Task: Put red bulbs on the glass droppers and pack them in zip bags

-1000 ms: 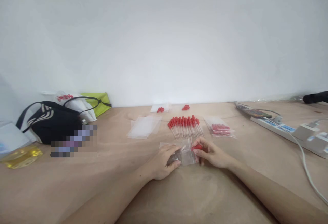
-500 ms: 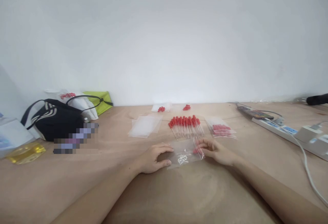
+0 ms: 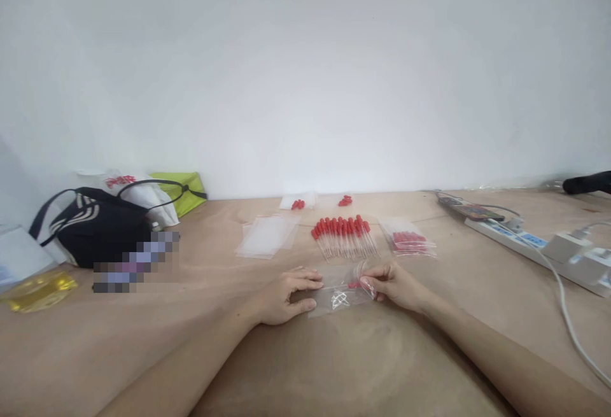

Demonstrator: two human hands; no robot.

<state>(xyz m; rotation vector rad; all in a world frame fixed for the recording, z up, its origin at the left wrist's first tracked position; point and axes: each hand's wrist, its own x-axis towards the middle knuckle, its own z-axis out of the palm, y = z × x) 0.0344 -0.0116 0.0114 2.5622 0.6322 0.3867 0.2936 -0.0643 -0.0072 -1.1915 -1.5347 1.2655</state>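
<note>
A clear zip bag (image 3: 329, 302) lies flat on the table between my hands, with a reflection across its front. My left hand (image 3: 292, 296) rests on the table, thumb and fingers spread at the bag's left edge. My right hand (image 3: 387, 284) pinches the bag's right end between thumb and fingers. A small red piece (image 3: 354, 285) shows at that end; whether it is inside the bag I cannot tell. Just beyond is a fanned row of thin clear sticks with red heads (image 3: 342, 229).
Flat clear bags (image 3: 267, 236) lie at left, filled bags with red contents (image 3: 409, 242) at right. Small red piles (image 3: 298, 204) sit near the wall. A power strip (image 3: 534, 248) with a white cable borders the right; a black bag (image 3: 102, 232) stands left.
My right hand has moved slightly left and its fingers have closed on the bag's right end, which is now folded up. My left hand stays nearly in place.
</note>
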